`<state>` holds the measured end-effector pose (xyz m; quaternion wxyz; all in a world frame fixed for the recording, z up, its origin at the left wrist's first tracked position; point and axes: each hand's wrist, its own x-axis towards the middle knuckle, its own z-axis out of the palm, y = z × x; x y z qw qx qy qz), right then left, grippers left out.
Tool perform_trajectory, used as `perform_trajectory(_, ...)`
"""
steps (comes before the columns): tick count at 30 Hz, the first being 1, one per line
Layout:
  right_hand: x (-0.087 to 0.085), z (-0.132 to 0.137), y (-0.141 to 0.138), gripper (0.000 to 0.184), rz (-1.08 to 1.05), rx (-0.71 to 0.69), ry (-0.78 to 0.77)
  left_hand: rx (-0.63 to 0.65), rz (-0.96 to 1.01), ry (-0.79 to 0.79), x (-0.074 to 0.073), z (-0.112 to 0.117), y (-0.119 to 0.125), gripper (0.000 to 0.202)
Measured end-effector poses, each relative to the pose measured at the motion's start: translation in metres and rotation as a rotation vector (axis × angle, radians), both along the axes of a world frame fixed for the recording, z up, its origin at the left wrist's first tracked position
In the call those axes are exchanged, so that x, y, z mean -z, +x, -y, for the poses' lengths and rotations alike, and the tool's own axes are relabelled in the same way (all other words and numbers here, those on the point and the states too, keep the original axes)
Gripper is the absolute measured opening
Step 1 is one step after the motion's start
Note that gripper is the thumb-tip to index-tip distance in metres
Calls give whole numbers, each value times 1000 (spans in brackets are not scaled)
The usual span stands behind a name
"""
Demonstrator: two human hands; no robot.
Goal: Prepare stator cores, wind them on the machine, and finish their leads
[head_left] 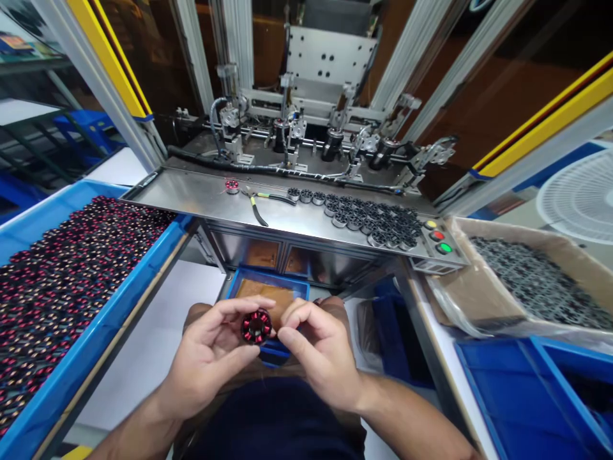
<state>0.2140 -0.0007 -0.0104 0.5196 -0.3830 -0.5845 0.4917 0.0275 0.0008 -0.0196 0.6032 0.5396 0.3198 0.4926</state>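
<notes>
My left hand (211,354) and my right hand (320,354) meet low in the middle of the view, above my lap. Between their fingertips sits a small round wound stator (257,326) with red coils on a black core. The left thumb and fingers curl round its left side. The right thumb and forefinger pinch at its right edge. Both hands are closed on it.
A blue bin (86,338) of several red-wound stators fills the left. The metal machine shelf (191,195) carries one red stator (232,186), pliers (261,201) and a heap of bare black cores (373,220). Coloured buttons (438,236) sit at right, beside a cardboard box (531,281) of cores.
</notes>
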Motion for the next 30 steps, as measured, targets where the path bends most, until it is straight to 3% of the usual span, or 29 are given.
perform_trajectory(5, 3, 4, -3, 14, 10, -13, 50, -52, 90, 21, 4, -5, 10, 44)
perform_trajectory(8, 6, 4, -4, 14, 3, -5, 32, -199, -42, 158, 4, -2, 16, 41)
perform_trajectory(11, 7, 2, -5, 11, -66, -47, 15, -332, -193, 340, 6, 5, 15, 55)
perform_trajectory(16, 2, -2, -11, 15, -159, -146, 12, -344, -333, 563, 9, 8, 9, 60)
perform_trajectory(23, 11, 3, -20, 18, -192, -4, -104, -386, -274, 474, 10, 7, 10, 53)
perform_trajectory(26, 13, 4, -16, 10, -186, -5, -41, -387, -313, 490, 9, 7, 8, 53)
perform_trajectory(28, 10, 4, -14, 21, -146, 2, 41, -369, -346, 514, 8, 7, 7, 54)
perform_trajectory(30, 5, 3, -15, 20, -102, 17, 81, -348, -362, 540, 8, 6, 7, 54)
